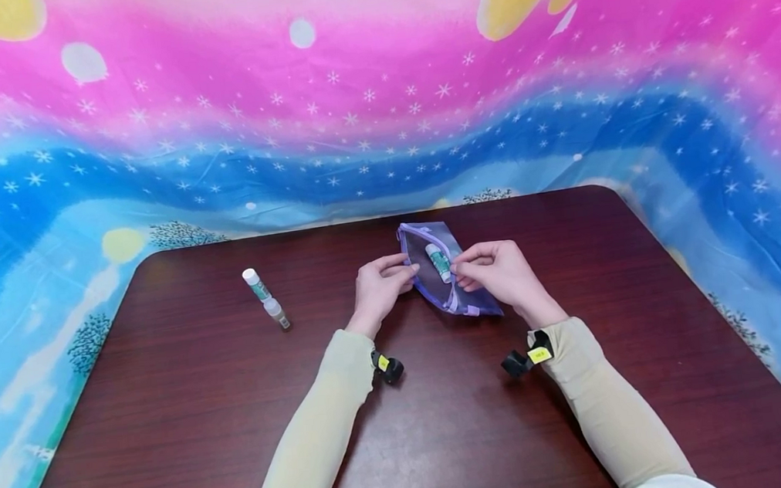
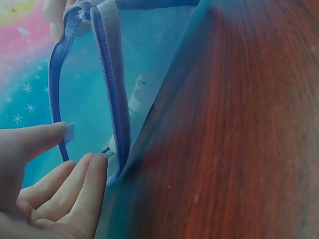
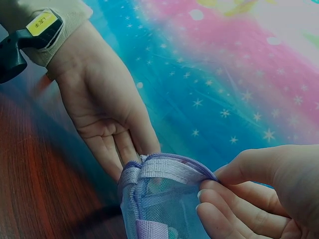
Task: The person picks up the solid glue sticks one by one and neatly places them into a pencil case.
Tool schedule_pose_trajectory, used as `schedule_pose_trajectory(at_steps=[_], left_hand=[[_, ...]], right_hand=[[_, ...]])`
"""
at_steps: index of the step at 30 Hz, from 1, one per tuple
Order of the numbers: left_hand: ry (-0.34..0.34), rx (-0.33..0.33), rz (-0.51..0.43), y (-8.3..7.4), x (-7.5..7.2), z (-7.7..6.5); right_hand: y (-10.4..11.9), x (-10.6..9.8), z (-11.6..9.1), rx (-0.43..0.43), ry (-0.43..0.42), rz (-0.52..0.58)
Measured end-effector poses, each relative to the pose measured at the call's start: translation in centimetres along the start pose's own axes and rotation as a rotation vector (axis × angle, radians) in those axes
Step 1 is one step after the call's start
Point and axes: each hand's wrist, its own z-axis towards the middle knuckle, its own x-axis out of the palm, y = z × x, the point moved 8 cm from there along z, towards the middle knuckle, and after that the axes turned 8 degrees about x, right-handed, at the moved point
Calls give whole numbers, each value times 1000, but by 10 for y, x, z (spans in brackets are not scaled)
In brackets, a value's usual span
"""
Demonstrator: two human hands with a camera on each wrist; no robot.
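So from my remote seat, the step in hand looked like spreading the mouth of a purple mesh zipper pouch [image 1: 429,287] around a green-and-white tube [image 1: 439,263], glue stick or balm, couldn't read the label. The pouch lay toward the far side of the table, tube inside it near the zipper. My right hand [image 1: 501,271] pinched one zipper edge, thumb against fingertips. The left hand [image 1: 382,287] was a looser affair: thumb touching the opposite edge, fingers pretty straight and apart from it.

I'd say the next move called for a steady right-hand pinch so the mesh didn't fold over the tube.

A similar white-capped tube [image 1: 256,284] and a clear-capped little bottle [image 1: 276,314] lay end to end, off to the left. The table [image 1: 443,441] was dark reddish wood grain, with a shiny patch up front. Behind it hung a pink-and-blue snowflake backdrop [image 1: 366,122], somewhat wrinkled.
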Motion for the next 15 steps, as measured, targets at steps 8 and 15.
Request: schedule_pose_trajectory(at_steps=[8, 15], left_hand=[[1, 59, 8, -9, -5, -1], [-12, 78, 20, -13, -14, -3]], right_hand=[[1, 0, -1, 2, 0, 6], [0, -1, 0, 6, 3, 5]])
